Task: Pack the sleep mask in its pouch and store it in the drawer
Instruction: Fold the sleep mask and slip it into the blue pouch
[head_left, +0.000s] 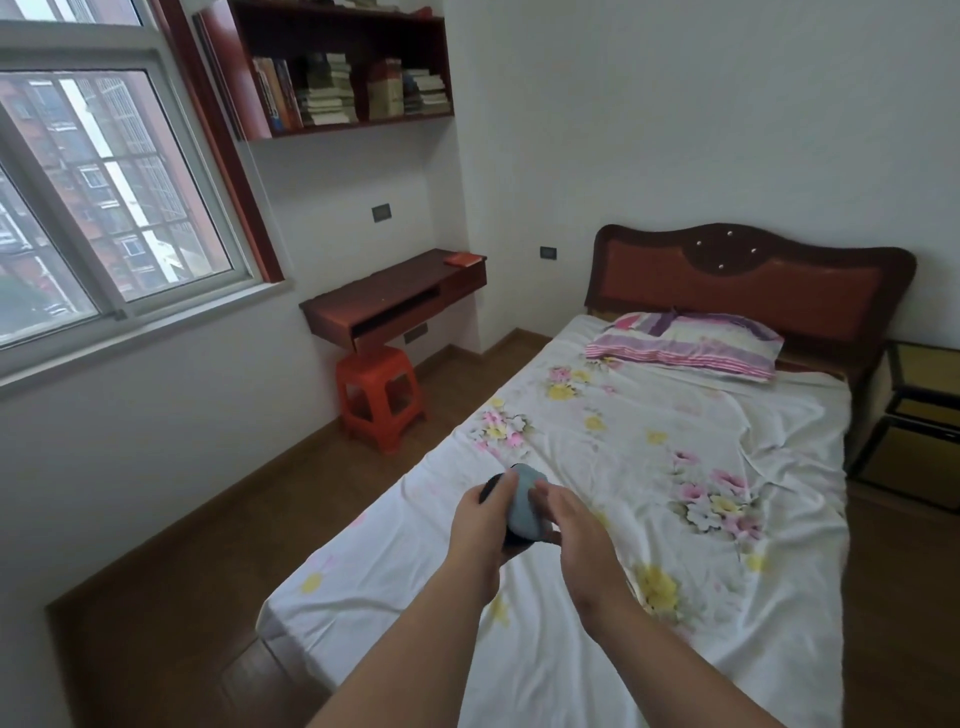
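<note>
Both my hands are stretched out over the left edge of the bed, holding a small bundle between them. My left hand (480, 525) grips a dark pouch (490, 487) that shows past its fingers. A light grey-blue sleep mask (525, 499) sticks up between the hands, with my right hand (571, 519) closed on its right side. A dark edge also shows under the mask. How far the mask sits inside the pouch is hidden by my fingers. A red-brown wall desk (384, 301) with a drawer front (462, 283) hangs by the window.
The bed (649, 467) has a flowered white sheet, a striped pillow (685, 345) and a dark headboard. An orange plastic stool (379, 397) stands under the desk. A small red book (462, 259) lies on the desk. A yellow bedside cabinet (919, 415) stands at the right.
</note>
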